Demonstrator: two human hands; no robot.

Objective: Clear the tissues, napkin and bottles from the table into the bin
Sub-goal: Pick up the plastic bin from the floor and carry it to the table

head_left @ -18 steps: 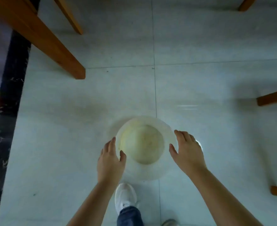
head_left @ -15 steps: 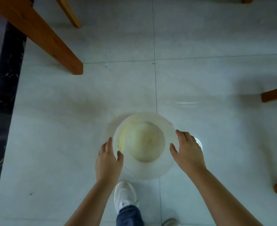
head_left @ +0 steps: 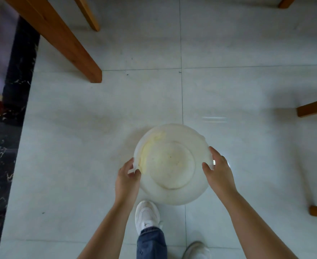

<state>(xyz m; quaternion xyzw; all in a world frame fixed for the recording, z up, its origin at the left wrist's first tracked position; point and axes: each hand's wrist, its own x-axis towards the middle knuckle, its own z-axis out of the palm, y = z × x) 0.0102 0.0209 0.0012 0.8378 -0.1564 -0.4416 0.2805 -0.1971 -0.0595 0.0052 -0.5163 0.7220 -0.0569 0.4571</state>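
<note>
White plastic bin [head_left: 172, 165] between both grips, above floor tiles [head_left: 79, 146] | left hand [head_left: 127, 179] grip pinched shut on rim | right hand [head_left: 219, 172] grip clasped on opposite rim | white shoe [head_left: 146, 215] just below

The bin [head_left: 172, 163] is showing milky white, with a yellowish stain down its left inner wall and small dark specks on its bottom. The floor [head_left: 247, 53] is showing pale grey tiles with thin dark joints, and a black strip [head_left: 12, 101] veined in white is running along the left. The furniture legs [head_left: 64, 38] are glowing orange-brown. The shoe [head_left: 146, 215] is showing white, the trouser leg [head_left: 151, 243] blue denim.
</note>
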